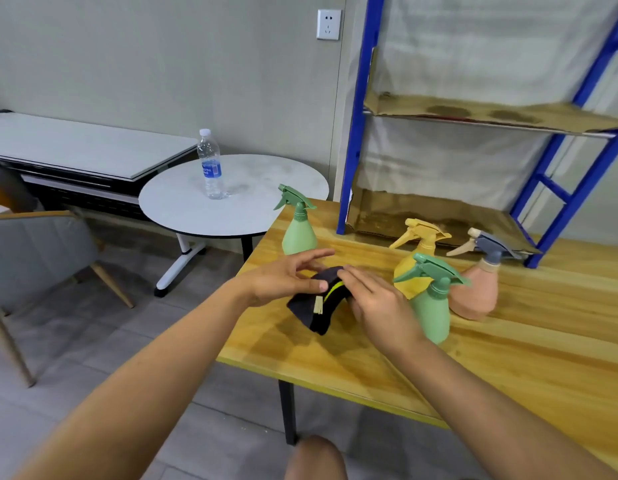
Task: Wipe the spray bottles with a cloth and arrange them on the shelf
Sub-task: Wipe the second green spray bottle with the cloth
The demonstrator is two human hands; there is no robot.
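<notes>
Lying between both hands above the near edge of the wooden table [508, 358], a dark cloth [314, 315] with a yellow-green stripe is pinched by the left hand [283, 280] and gripped at its other end by the right hand [380, 306]. Four spray bottles are noted on the table: green [297, 233], green [434, 306], yellow [416, 261], pink [477, 292]. The blue shelf [491, 119] stands behind, unfilled. Risk is judged: the nearest green bottle, just beside the right hand, could be knocked over by it.
</notes>
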